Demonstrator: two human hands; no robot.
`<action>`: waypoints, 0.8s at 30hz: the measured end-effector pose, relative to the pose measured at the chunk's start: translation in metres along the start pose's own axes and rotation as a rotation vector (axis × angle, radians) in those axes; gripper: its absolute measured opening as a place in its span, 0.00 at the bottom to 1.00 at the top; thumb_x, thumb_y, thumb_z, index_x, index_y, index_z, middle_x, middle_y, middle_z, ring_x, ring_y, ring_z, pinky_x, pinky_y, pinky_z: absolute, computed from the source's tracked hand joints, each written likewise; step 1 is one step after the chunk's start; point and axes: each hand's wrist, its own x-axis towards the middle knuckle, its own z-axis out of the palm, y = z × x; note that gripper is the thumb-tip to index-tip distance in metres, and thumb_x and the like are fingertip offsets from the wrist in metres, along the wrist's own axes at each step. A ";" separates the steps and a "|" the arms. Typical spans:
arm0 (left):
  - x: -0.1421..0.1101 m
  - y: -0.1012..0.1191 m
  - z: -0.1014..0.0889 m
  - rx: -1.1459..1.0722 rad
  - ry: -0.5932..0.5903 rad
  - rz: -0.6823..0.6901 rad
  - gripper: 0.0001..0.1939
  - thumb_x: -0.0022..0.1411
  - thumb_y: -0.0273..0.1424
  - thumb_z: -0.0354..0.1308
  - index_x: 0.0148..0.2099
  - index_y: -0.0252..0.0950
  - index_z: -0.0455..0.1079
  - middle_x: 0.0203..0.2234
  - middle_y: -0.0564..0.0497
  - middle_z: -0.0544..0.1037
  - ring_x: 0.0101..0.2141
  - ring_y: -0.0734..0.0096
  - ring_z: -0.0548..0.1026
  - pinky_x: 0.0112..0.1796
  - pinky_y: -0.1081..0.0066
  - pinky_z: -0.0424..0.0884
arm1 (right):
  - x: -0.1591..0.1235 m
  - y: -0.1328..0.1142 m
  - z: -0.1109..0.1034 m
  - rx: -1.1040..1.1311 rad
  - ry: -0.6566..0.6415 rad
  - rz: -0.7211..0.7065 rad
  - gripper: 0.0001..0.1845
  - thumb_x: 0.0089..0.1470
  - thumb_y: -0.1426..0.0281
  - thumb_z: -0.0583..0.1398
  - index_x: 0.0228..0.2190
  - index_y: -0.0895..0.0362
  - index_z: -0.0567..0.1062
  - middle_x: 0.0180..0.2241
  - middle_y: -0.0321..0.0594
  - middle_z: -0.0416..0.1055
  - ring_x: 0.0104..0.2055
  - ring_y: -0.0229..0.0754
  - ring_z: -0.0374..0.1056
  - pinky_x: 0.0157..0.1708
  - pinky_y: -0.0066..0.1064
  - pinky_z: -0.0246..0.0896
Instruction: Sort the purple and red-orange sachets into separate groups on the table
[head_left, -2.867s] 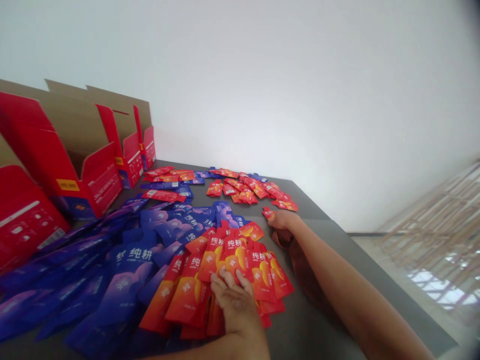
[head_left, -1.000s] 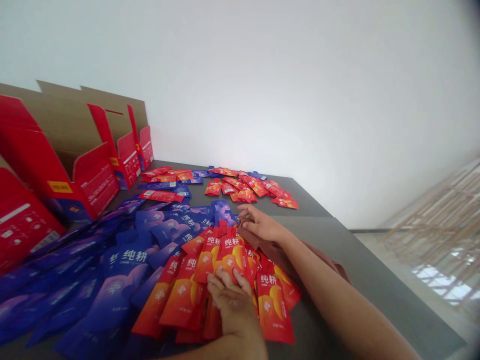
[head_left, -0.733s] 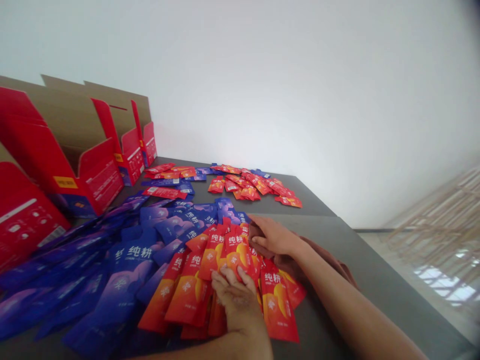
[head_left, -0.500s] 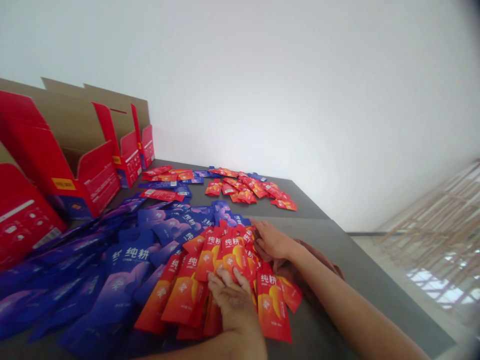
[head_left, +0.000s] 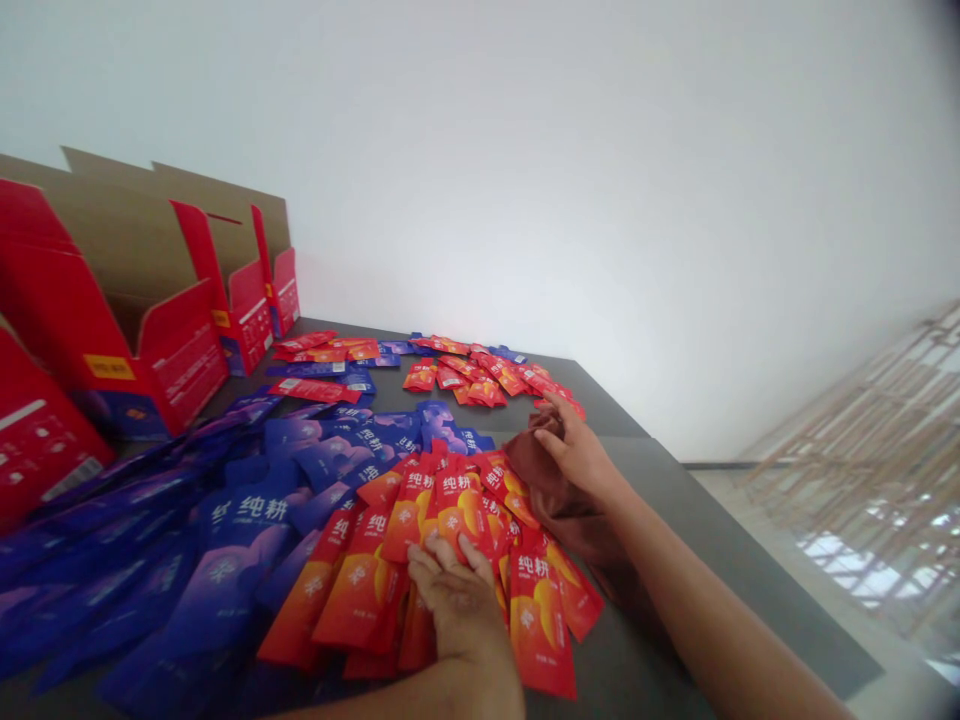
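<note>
Boxes (head_left: 180, 360) showing smooth printed card outside, plain brown matt board inside. Red-orange packets (head_left: 536, 620) and blue packets (head_left: 232, 570) looking like smooth plastic film, soft sheen. Brown cloth (head_left: 551, 485) reading matt, creased. Tabletop (head_left: 712, 570) looking smooth, dull grey. Wall (head_left: 487, 180) appearing smooth, matt white.

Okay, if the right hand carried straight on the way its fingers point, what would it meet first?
Probably the near edge of the far pile of red packets, just beyond the right hand's fingertips; depth is unclear.
</note>
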 end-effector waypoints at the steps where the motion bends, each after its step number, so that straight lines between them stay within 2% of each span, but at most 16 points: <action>1: 0.000 0.000 0.000 0.011 0.003 -0.007 0.24 0.61 0.14 0.49 0.54 0.36 0.72 0.51 0.34 0.75 0.51 0.43 0.73 0.51 0.45 0.68 | -0.005 -0.004 0.003 -0.014 -0.035 -0.013 0.34 0.56 0.66 0.56 0.63 0.53 0.55 0.57 0.46 0.64 0.58 0.45 0.61 0.57 0.38 0.54; 3: 0.000 0.000 -0.001 0.014 0.002 -0.011 0.24 0.61 0.14 0.48 0.54 0.36 0.72 0.51 0.34 0.75 0.51 0.43 0.73 0.51 0.45 0.67 | -0.017 -0.011 0.013 -0.098 -0.215 -0.020 0.36 0.56 0.63 0.58 0.63 0.55 0.55 0.59 0.50 0.62 0.59 0.48 0.60 0.57 0.39 0.54; 5: 0.000 -0.001 -0.001 0.006 -0.004 0.002 0.24 0.61 0.14 0.48 0.54 0.36 0.72 0.51 0.33 0.75 0.51 0.43 0.73 0.51 0.45 0.67 | -0.027 -0.016 0.022 -0.233 -0.362 0.000 0.34 0.55 0.62 0.59 0.61 0.57 0.60 0.58 0.52 0.63 0.58 0.51 0.61 0.55 0.41 0.54; 7: -0.001 -0.003 -0.002 -0.006 -0.008 0.028 0.24 0.61 0.14 0.47 0.55 0.34 0.71 0.51 0.32 0.75 0.51 0.43 0.73 0.50 0.44 0.67 | -0.032 -0.020 0.028 -0.356 -0.400 0.050 0.32 0.55 0.62 0.60 0.59 0.57 0.63 0.56 0.53 0.65 0.56 0.53 0.62 0.53 0.43 0.55; 9: -0.001 -0.004 -0.003 -0.003 0.002 0.039 0.23 0.61 0.14 0.48 0.55 0.34 0.71 0.51 0.32 0.75 0.51 0.42 0.73 0.49 0.45 0.68 | -0.032 -0.023 0.028 -0.418 -0.401 0.111 0.33 0.55 0.60 0.59 0.60 0.55 0.61 0.53 0.52 0.66 0.55 0.54 0.63 0.51 0.44 0.55; 13: -0.001 -0.005 -0.005 0.001 0.012 0.019 0.23 0.61 0.14 0.48 0.54 0.35 0.72 0.50 0.33 0.75 0.50 0.42 0.73 0.49 0.46 0.69 | -0.030 -0.028 0.024 -0.448 -0.448 0.138 0.47 0.51 0.54 0.62 0.66 0.52 0.49 0.56 0.54 0.64 0.57 0.59 0.60 0.50 0.47 0.53; 15: -0.001 -0.005 -0.006 -0.024 -0.002 0.027 0.24 0.60 0.13 0.48 0.54 0.34 0.72 0.51 0.33 0.75 0.51 0.42 0.73 0.50 0.45 0.69 | -0.032 -0.031 0.024 -0.469 -0.453 0.115 0.50 0.50 0.54 0.62 0.67 0.54 0.46 0.60 0.56 0.59 0.59 0.61 0.58 0.51 0.49 0.53; 18: -0.001 -0.005 -0.007 -0.031 0.002 0.023 0.24 0.61 0.13 0.47 0.54 0.33 0.72 0.50 0.32 0.75 0.51 0.42 0.73 0.50 0.45 0.69 | -0.036 -0.037 0.028 -0.556 -0.452 0.070 0.45 0.53 0.59 0.60 0.66 0.57 0.49 0.60 0.57 0.60 0.58 0.61 0.59 0.50 0.48 0.54; 21: -0.001 -0.006 -0.007 -0.029 0.004 0.029 0.23 0.61 0.13 0.47 0.54 0.32 0.72 0.50 0.31 0.75 0.50 0.41 0.73 0.50 0.45 0.69 | -0.039 -0.043 0.034 -0.687 -0.451 0.021 0.34 0.55 0.66 0.56 0.62 0.59 0.58 0.54 0.58 0.66 0.53 0.58 0.64 0.47 0.45 0.58; 24: 0.000 -0.007 -0.007 -0.066 -0.044 0.068 0.24 0.61 0.13 0.46 0.56 0.31 0.70 0.52 0.32 0.74 0.51 0.43 0.72 0.50 0.44 0.69 | -0.043 -0.047 0.038 -0.782 -0.442 -0.025 0.25 0.57 0.70 0.52 0.56 0.60 0.65 0.50 0.57 0.70 0.50 0.55 0.66 0.45 0.43 0.59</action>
